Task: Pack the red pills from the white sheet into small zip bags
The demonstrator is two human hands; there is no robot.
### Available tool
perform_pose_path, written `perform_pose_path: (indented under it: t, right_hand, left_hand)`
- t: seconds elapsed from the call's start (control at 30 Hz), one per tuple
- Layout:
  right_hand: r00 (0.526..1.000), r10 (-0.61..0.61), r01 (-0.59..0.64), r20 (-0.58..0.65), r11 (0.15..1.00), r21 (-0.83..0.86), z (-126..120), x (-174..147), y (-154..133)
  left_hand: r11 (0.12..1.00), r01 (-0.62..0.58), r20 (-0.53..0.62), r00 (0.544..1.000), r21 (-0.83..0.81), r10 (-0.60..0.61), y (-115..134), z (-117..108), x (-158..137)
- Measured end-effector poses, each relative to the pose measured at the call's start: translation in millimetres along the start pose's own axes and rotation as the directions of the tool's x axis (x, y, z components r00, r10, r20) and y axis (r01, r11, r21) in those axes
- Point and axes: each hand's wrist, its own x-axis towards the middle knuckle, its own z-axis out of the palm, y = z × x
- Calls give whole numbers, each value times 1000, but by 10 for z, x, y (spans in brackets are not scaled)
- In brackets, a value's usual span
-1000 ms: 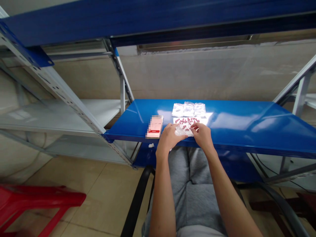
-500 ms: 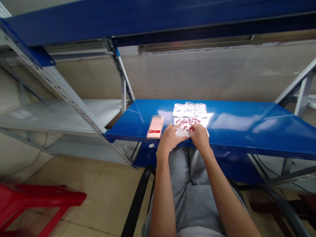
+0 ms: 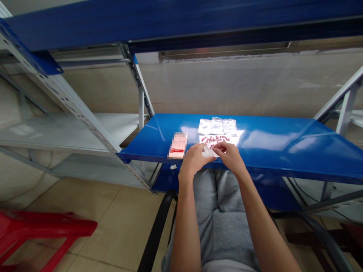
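Note:
My left hand (image 3: pixel 194 159) is closed on a small clear plastic bag (image 3: pixel 207 152) at the front edge of the blue shelf (image 3: pixel 272 139). From the right, my right hand (image 3: pixel 231 154) reaches to the bag, its thumb and fingertips pinched together close to it. Whatever those fingertips hold is too small to make out. Just beyond both hands, many small red beads (image 3: pixel 216 139) lie scattered on a white sheet (image 3: pixel 234 140), which my hands partly cover.
Flat clear bags (image 3: pixel 217 126) lie in a row behind the beads. A phone (image 3: pixel 179 146) with a lit screen rests left of my left hand. A blue beam (image 3: pixel 181 22) crosses overhead. Chair armrests (image 3: pixel 157 230) flank my legs, and a red stool (image 3: pixel 51 226) stands at lower left.
My right hand has shifted slightly, its fingertips moving left toward the bag and its wrist turning outward. The left hand keeps its hold on the bag.

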Motion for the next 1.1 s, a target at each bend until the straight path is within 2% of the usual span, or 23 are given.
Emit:
perform_pose_path:
  t: [0.17, 0.27, 0.43, 0.57, 0.77, 0.93, 1.1]
  right_hand:
    - [987, -69, 55, 146, 994, 99, 26, -18, -49]
    - [987, -82, 67, 141, 992, 110, 26, -5, -6]
    - [996, -57, 41, -73, 979, -199, 38, 57, 158]
    - [997, -64, 42, -51, 930, -364, 115, 96, 234]
    - [999, -49, 38, -10, 875, -482, 179, 111, 225]
    - [998, -61, 48, -16, 904, -425, 144, 123, 161]
    - [998, -65, 63, -7, 986, -154, 80, 90, 33]
  left_hand:
    - [998, -36, -7, 999, -44, 36, -30, -6, 3]
    - [998, -21, 2, 1000, -63, 21, -48, -15, -6]
    - [999, 8, 3, 1000, -49, -8, -51, -30, -18]
    - [999, 1, 12, 1000, -50, -1, -63, -42, -14]
    - [999, -3, -5, 1000, -35, 3, -102, -50, -14]
    - [1000, 0, -9, 1000, -27, 0, -98, -54, -25]
    - [1000, 4, 7, 1000, -29, -4, -63, -49, -25]
